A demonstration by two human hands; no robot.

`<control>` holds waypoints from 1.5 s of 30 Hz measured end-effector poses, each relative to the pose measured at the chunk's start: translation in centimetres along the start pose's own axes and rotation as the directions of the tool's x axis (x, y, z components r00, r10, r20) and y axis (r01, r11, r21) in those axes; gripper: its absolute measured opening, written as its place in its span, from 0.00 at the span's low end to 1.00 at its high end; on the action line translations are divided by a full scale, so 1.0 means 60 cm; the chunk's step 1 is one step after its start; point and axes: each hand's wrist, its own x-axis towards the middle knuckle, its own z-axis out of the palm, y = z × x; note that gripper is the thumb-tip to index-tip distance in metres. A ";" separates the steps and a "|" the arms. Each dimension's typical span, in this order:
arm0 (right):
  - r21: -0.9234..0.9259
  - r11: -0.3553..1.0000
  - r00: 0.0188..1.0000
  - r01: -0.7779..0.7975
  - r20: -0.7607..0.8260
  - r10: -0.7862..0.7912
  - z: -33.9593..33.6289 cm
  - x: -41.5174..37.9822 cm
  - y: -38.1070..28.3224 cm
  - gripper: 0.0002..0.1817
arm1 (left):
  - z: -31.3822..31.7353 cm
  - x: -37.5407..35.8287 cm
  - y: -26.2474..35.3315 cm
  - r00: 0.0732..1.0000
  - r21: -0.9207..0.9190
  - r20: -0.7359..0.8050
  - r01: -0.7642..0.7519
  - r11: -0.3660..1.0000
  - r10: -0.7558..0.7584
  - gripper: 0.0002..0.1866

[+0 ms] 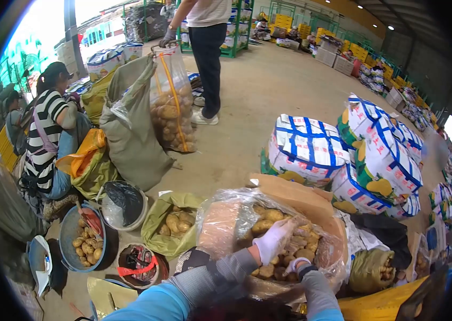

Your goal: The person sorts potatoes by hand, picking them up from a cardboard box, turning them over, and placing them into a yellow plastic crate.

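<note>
In the head view, a large box lined with clear plastic (216, 214) stands before me, filled with potatoes (270, 215). My left hand (273, 241), in a pale glove, reaches across them, fingers stretched out over potatoes near the middle; the fingertips are slightly blurred. Close to the front of the heap is my right hand (296, 264), also gloved. Its fingers curl around a potato, partly hidden by the hand. Left of the box, an olive sack (154, 227) lies open with potatoes inside.
At left are a blue tub (68, 249) of potatoes, a white bucket (143, 216) and a small bucket (159, 278). A seated person (49, 128) and a standing person (207, 59) holding a clear potato bag (170, 117) are farther off. Packed white-blue bags (306, 144) sit at right.
</note>
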 end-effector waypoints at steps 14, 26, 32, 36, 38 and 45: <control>0.295 0.954 0.993 -0.058 -0.080 0.085 -0.001 -0.069 0.025 0.51 | -0.024 0.028 -0.021 0.987 -0.048 0.150 0.063 0.997 -0.056 0.21; 0.414 0.742 0.409 0.527 -0.889 0.205 -0.081 -0.399 -0.038 0.56 | 0.041 0.004 -0.096 0.964 -0.219 0.197 0.219 0.951 -0.177 0.24; 0.461 0.310 0.326 0.832 -0.856 0.400 -0.034 -0.382 -0.012 0.58 | -0.008 0.040 -0.139 0.926 0.557 0.378 -0.221 0.801 -0.007 0.25; 0.428 0.602 0.230 0.675 -0.896 0.379 -0.043 -0.389 -0.025 0.43 | 0.041 0.020 -0.116 0.956 0.358 0.258 0.038 0.933 -0.138 0.25; 0.413 0.462 0.243 0.785 -0.891 0.384 -0.050 -0.379 -0.017 0.30 | 0.068 0.008 -0.086 0.957 0.210 0.218 0.143 0.967 -0.189 0.25; 0.474 -0.376 0.605 0.796 -0.630 0.487 -0.055 -0.360 0.000 0.15 | 0.095 0.005 -0.044 0.937 0.094 0.266 0.207 0.974 -0.225 0.30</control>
